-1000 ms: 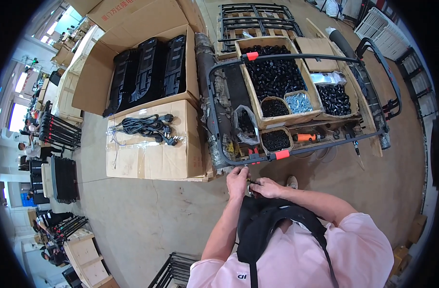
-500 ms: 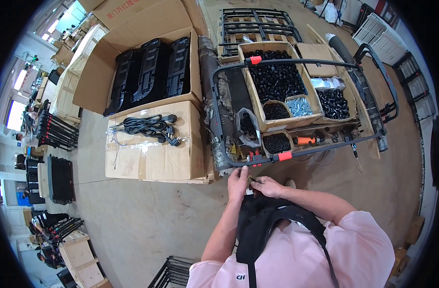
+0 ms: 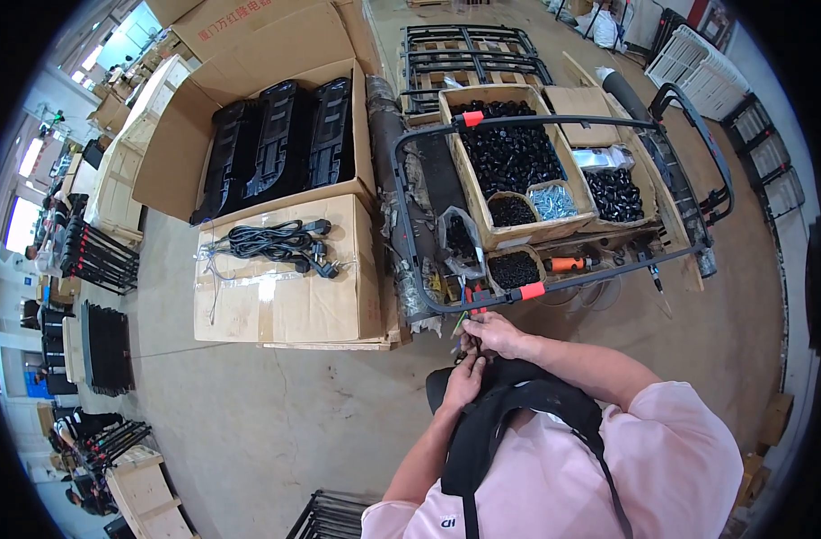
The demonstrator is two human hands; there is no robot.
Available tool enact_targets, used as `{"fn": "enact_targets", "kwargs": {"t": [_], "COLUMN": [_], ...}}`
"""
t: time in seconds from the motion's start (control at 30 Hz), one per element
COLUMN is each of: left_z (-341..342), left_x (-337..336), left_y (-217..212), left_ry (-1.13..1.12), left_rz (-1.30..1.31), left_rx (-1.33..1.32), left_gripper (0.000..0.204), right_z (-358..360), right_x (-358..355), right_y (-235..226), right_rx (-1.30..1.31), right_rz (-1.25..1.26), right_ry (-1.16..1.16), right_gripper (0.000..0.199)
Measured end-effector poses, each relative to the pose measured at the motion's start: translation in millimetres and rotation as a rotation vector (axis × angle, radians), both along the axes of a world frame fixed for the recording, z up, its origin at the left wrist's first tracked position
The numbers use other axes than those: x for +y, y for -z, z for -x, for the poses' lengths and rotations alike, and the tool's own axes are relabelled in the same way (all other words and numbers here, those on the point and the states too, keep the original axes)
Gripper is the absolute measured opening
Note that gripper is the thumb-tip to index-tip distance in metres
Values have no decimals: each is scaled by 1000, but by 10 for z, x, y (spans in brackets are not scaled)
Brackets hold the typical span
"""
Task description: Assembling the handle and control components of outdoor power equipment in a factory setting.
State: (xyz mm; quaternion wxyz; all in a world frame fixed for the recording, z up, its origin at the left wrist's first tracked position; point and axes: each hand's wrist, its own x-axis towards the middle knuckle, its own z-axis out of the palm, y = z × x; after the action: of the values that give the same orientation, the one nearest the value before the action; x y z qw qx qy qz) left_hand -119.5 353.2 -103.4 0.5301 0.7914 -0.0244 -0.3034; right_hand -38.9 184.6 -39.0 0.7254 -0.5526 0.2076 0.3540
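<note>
A black tubular frame [image 3: 608, 272], two red bands [image 3: 532, 290] in view, crosses over a tan tray [image 3: 475, 184] on the right, covering strips of its heaped black pieces [image 3: 509, 153] (too many to count). Far left, an open cardboard box [image 3: 170, 148] shows three black moulded parts [image 3: 280, 135], undersides hidden. Near the frame's near-left corner, the right hand [image 3: 493, 332] pinches one slim greenish piece [image 3: 460, 322], partly covered by fingers; the left hand [image 3: 464, 381] curls just nearer, its grip impossible to tell.

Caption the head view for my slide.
Left hand and right hand close together near a black frame with red bands.
</note>
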Motion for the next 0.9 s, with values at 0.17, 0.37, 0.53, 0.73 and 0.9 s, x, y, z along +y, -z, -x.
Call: {"fn": "enact_targets", "kwargs": {"t": [0.17,0.37,0.53,0.73,0.9], "left_z": [28,58,78,-108,-163], "left_x": [100,116,63,-126,-204], "left_y": [-135,-119,-114,-323,-310], "left_ry": [-95,-212,-252,-413,-429], "left_rz": [94,114,66,256,206], "left_rx": [40,-17,73,116,127], "left_gripper": [35,34,35,32,30], "right_z": [-309,-1041,-1281,-1455,-1568], "right_x": [-197,-451,-410,-554,-422], "right_y": [-785,-796,-251,273,184], "right_rx": [-512,-468,-401,-236,-202], "right_rz": [923,1052,499,305,124], "right_ry": [-949,-778,-738,252,337], "right_gripper": [42,51,45,34,32]}}
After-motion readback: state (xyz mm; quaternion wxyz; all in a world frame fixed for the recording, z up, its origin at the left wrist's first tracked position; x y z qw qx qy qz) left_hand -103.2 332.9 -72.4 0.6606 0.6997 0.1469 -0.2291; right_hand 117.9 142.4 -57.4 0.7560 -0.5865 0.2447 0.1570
